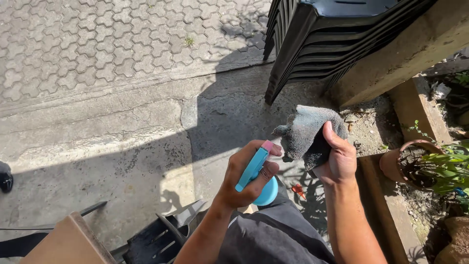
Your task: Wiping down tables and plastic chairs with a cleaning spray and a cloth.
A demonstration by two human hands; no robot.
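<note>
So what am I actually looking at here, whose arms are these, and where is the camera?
There is no machine here: a person wears a camera on the head, so the one picture looks down at their own two bare hands. The left hand grips a blue spray bottle with a pink nozzle tip, pointed toward a grey cloth bunched in the right hand. Below is a concrete floor in sun and shadow, with paving stones farther off. A stack of black plastic chairs stands ahead, and a potted plant sits at the right. Another dark chair shows at the bottom.

Bare forearms, dark grey trousers (273, 239)
</note>
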